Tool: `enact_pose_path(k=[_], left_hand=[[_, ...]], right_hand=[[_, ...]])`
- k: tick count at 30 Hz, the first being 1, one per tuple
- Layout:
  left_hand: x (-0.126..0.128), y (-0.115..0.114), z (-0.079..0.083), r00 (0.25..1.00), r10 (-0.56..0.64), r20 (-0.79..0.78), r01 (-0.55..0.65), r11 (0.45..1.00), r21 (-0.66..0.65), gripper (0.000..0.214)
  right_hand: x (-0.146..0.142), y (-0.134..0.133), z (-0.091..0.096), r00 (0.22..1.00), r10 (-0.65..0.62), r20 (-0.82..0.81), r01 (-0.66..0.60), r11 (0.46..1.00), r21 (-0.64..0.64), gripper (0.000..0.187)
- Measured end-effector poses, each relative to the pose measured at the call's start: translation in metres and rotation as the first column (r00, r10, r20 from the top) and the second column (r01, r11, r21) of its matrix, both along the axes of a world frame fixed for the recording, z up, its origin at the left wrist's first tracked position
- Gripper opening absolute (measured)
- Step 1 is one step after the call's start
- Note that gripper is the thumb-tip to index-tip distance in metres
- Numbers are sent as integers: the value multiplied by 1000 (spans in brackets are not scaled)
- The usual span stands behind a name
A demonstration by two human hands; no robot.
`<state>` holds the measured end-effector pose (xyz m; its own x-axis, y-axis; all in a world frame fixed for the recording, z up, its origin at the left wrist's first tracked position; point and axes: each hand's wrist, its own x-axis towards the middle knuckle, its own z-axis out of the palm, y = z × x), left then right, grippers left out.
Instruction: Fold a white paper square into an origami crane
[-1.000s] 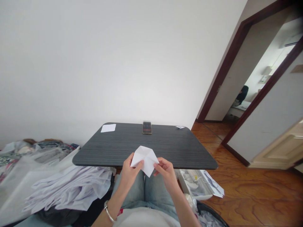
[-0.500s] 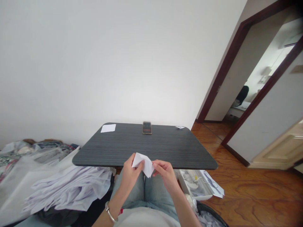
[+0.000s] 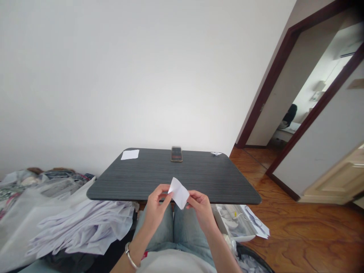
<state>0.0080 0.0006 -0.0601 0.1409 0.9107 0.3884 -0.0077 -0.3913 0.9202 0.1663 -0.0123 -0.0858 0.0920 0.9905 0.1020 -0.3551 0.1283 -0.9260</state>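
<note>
Head view: the left hand (image 3: 155,207) and the right hand (image 3: 200,206) each have a grip pinched tight on the folded paper (image 3: 179,193) between them, just before the dark surface (image 3: 136,178), likely to hold its fold flat.

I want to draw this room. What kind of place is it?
Probably a room in a home: a dark table, a wooden floor, and a doorway into another room.
</note>
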Motion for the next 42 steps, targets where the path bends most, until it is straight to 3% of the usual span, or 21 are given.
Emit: enact_pose_path(k=[4, 13, 18, 22, 27, 36, 42], left_hand=[[-1, -1, 0, 991, -3, -135, 16, 996, 92, 12], [2, -1, 1, 976, -218, -30, 214, 973, -91, 24], [2, 1, 1, 976, -213, 48, 218, 957, -191, 46], [4, 1, 2, 982, -185, 41, 189, 949, -251, 36], [7, -1, 6, 973, -206, 105, 230, 901, -367, 29], [4, 4, -4, 979, -109, 170, 162, 926, -341, 26], [7, 4, -5, 975, -93, 200, 158, 929, -334, 34]], right_hand=[[-2, -1, 1, 998, 25, -57, -26, 999, -19, 14], [0, 0, -1, 1000, 18, 9, -19, 1000, 22, 17], [-2, -4, 1, 998, 43, 34, -45, 997, 56, 35], [-3, -6, 3, 994, 60, 94, -67, 996, 67, 37], [-2, -7, 6, 989, 51, 136, -63, 995, 82, 39], [-5, -3, 2, 993, -41, 106, 39, 999, 24, 25], [-9, -7, 5, 992, -70, 102, 62, 995, 80, 23]])
